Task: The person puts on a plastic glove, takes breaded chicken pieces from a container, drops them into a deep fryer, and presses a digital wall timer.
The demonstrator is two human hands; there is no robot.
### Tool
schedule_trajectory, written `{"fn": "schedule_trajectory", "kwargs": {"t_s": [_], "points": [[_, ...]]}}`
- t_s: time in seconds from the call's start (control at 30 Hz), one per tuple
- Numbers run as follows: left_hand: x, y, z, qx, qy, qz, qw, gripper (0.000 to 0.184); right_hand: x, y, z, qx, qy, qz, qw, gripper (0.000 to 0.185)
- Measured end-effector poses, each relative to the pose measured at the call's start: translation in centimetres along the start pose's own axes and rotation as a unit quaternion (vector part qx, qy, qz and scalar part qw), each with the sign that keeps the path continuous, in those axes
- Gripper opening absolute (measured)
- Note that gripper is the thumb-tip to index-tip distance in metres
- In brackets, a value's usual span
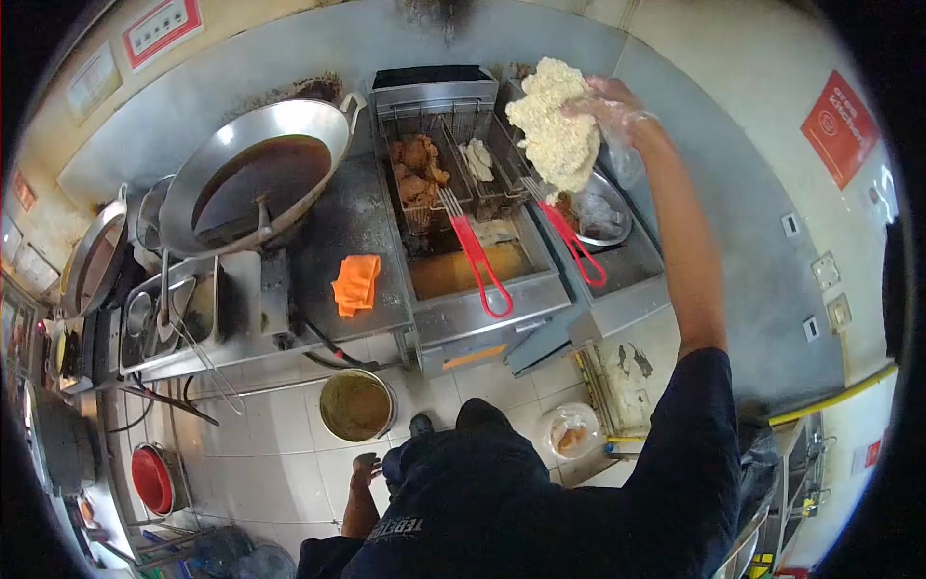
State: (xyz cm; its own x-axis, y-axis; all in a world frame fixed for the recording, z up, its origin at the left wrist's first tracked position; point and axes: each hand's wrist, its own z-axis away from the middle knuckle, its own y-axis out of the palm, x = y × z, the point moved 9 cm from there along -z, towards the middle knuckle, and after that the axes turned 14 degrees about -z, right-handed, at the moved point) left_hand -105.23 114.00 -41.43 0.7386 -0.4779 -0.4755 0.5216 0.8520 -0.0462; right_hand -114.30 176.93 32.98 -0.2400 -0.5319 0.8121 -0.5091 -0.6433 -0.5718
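Note:
My right hand (pixel 615 104), in a clear plastic glove, grips a large flour-coated piece of chicken (pixel 558 125) by its right edge. The chicken hangs above the right side of the fryer (pixel 482 323), partly over a metal bowl (pixel 617 230). Below and to the left, one wire basket holds browned chicken pieces (pixel 415 174); a pale coated piece (pixel 476 159) lies in the basket beside it. Both baskets have red handles (pixel 475 265). Low at my side hangs my left hand (pixel 367 470), fingers loosely apart and holding nothing, near a bucket (pixel 357 405) on the floor.
A wide wok (pixel 323 121) of dark oil stands left of the fryer, with another wok (pixel 96 256) farther left. An orange cloth (pixel 357 285) lies on the steel counter. A metal tray (pixel 207 299) holds strainers. On the tiled floor are a red bucket (pixel 152 480) and a plastic-lined container (pixel 572 431).

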Motion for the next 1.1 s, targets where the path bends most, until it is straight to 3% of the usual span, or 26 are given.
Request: {"fn": "schedule_trajectory", "kwargs": {"t_s": [0.03,0.1,0.17,0.2,0.23,0.3,0.33,0.4,0.47,0.5,0.53,0.57,0.6,0.63,0.73,0.87,1.0,1.07,1.1], "points": [[-2.1,-0.1,-0.8,0.018,0.04,-0.004,0.999,0.038,-1.2,0.6,-2.2,0.0,0.003,-0.003,1.0,0.089],[-5.6,-0.6,-1.6,-0.032,0.032,-0.016,0.999,0.042,-1.7,1.4,-6.0,-0.048,-0.035,0.045,0.997,0.091],[-6.9,-1.0,-4.8,0.011,0.081,0.076,0.994,0.045,-5.0,3.5,-9.7,-0.01,-0.035,0.019,0.999,0.093],[-6.9,-1.4,-6.0,0.018,0.221,0.11,0.969,0.048,-5.9,4.1,-10.9,-0.017,-0.026,0.001,1.0,0.093],[-8.5,-0.9,-6.3,0.01,0.225,0.114,0.968,0.048,-6.5,4.4,-12.6,-0.028,-0.022,-0.019,0.999,0.093],[-7.9,0.0,-6.4,-0.067,0.02,0.115,0.991,0.048,-9.7,6.1,-16.2,-0.044,-0.078,-0.023,0.996,0.088],[-8.3,1.5,-5.9,-0.033,0.043,0.092,0.994,0.045,-11.5,7.0,-16.9,-0.045,-0.039,-0.025,0.998,0.08],[-8.0,3.8,-6.3,-0.026,-0.028,0.091,0.995,0.039,-16.0,8.8,-18.8,-0.047,0.003,-0.031,0.998,0.072],[-8.4,6.7,-4.5,-0.028,-0.042,0.049,0.998,0.04,-20.8,11.8,-20.4,0.041,0.038,0.089,0.994,0.063],[-10.7,7.5,-3.2,-0.047,0.106,-0.044,0.992,0.038,-21.0,11.8,-20.4,0.044,0.045,0.089,0.994,0.063],[-13.2,8.4,-1.4,-0.064,0.251,-0.136,0.956,0.036,-21.8,13.1,-20.2,0.125,0.075,0.169,0.975,0.055],[-13.7,8.8,-0.8,-0.07,0.289,-0.171,0.939,0.036,-23.0,14.2,-19.6,0.205,0.104,0.245,0.942,0.047],[-13.3,9.3,-1.5,-0.053,0.248,-0.167,0.953,0.035,-23.8,13.3,-20.4,0.141,0.055,0.117,0.981,0.033],[-12.9,9.5,-2.0,-0.038,0.211,-0.158,0.964,0.034,-25.1,12.7,-20.5,0.142,0.062,0.114,0.981,0.033],[-12.2,9.2,-3.7,0.002,0.129,-0.141,0.982,0.032,-20.9,7.7,-15.9,0.061,0.152,-0.136,0.977,0.025],[-13.6,7.9,-6.3,0.056,0.078,-0.143,0.985,0.03,-18.9,2.5,-10.6,0.076,0.094,-0.144,0.982,0.033],[-14.8,6.1,-10.1,0.128,0.048,-0.148,0.979,0.028,-14.6,-3.3,1.3,-0.051,0.078,-0.123,0.988,0.034],[-14.7,5.4,-12.1,0.173,0.041,-0.167,0.97,0.027,-13.8,-5.5,9.3,-0.092,0.013,-0.238,0.967,0.035],[-15.0,5.0,-11.9,0.187,0.035,-0.193,0.963,0.027,-13.9,-5.7,13.4,-0.119,0.029,-0.234,0.964,0.035]]}}
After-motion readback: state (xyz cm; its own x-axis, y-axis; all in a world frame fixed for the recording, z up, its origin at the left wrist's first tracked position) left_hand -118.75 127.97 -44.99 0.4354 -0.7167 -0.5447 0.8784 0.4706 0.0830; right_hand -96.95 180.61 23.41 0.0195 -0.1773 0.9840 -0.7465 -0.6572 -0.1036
